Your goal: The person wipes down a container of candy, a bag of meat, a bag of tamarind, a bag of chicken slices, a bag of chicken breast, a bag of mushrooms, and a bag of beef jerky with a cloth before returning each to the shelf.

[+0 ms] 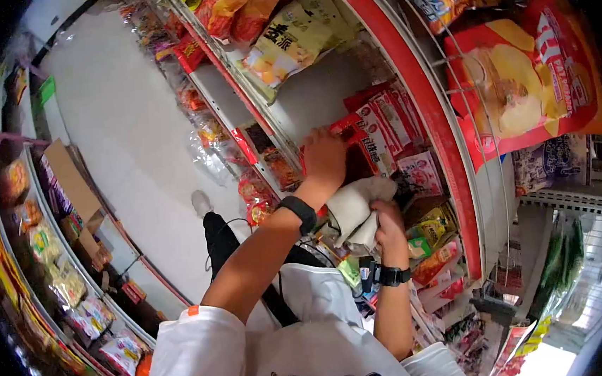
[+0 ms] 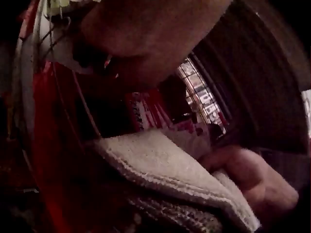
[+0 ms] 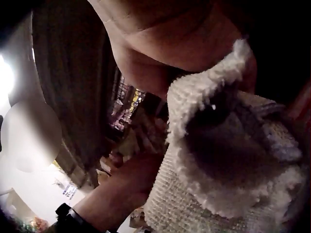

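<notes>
My left hand (image 1: pixel 323 159), a dark band on its wrist, is on the shelf with its fingers bent over the near end of a red packet (image 1: pixel 361 148) with white lettering; the fingertips are partly hidden. Close below it, my right hand (image 1: pixel 389 227) grips a folded whitish cloth (image 1: pixel 352 205). From the left wrist, the cloth (image 2: pixel 155 155) spreads below the left hand, and the right hand (image 2: pixel 243 170) pinches its far side. In the right wrist view the cloth (image 3: pixel 194 184) bulges into an open fold, its rough weave and fuzzy edge showing, under the right hand (image 3: pixel 175 39).
More red packets (image 1: pixel 398 120) stand beside the held one. Yellow bags (image 1: pixel 296 40) lie farther along the shelf, behind its red edge strip (image 1: pixel 436 107). A large red chip bag (image 1: pixel 519 79) hangs at the right near a wire rack. Stocked shelves (image 1: pixel 60 277) line the aisle's other side.
</notes>
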Available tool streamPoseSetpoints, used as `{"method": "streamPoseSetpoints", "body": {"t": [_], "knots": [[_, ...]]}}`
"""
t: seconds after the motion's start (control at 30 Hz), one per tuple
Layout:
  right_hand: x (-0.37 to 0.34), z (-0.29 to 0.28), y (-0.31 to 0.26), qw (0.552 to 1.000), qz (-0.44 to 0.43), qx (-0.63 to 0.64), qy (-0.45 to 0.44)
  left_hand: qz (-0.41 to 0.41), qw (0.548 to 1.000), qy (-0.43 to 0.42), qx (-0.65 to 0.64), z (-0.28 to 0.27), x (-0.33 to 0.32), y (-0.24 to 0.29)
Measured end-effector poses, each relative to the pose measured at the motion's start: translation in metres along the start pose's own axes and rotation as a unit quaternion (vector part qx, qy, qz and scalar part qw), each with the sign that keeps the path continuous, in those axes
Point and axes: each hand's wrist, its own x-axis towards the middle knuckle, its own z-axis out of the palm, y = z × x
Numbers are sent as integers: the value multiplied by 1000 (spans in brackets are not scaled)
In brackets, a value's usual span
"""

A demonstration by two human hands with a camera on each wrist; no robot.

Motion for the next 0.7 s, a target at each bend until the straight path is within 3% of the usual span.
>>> {"method": "streamPoseSetpoints", "body": {"t": [0.07, 0.1, 0.13, 0.17, 0.2, 0.27, 0.37, 0.4, 0.43, 0.47, 0.5, 0.57, 0.6, 0.67, 0.7], "knots": [[-15, 13, -15, 997, 33, -56, 48, 67, 996, 41, 30, 10, -2, -1], [-25, 18, -21, 992, 54, -88, 75, 75, 997, -8, 4, 7, -4, 1], [2, -8, 3, 997, 59, -17, 38, 85, 994, -59, -21, 5, -5, 2], [25, -32, 30, 999, -15, -45, 25, 95, 989, -102, -41, 1, -1, 0], [45, -51, 52, 993, -93, -70, 10, 99, 992, -61, -52, 3, 2, -2], [12, -10, 13, 997, 42, -6, 69, 112, 991, 13, -77, 13, 2, -2], [0, 3, 2, 993, 54, -35, 96, 162, 973, -150, -62, -12, 19, 4], [12, -17, 17, 995, -23, -65, 75, 161, 973, -118, -120, -7, 21, 7], [31, -56, 44, 989, -98, -97, 54, 158, 967, -89, -178, 3, 20, 13], [29, -63, 45, 989, -112, -77, 58, 153, 958, -58, -234, 8, 20, 16], [25, -69, 46, 988, -126, -58, 62, 85, 953, -71, -284, -8, 21, 16], [-45, -26, -15, 986, -30, 97, 133, -43, 922, -109, -369, -84, 27, 18], [-68, -11, -30, 984, -25, 79, 157, -103, 899, -125, -408, -103, 30, 16], [-105, 11, -35, 990, -67, 57, 111, 12, 904, 17, -428, -87, 21, -15], [-118, 23, -35, 991, -87, 45, 86, -23, 868, -97, -487, -100, 16, -33]]}}
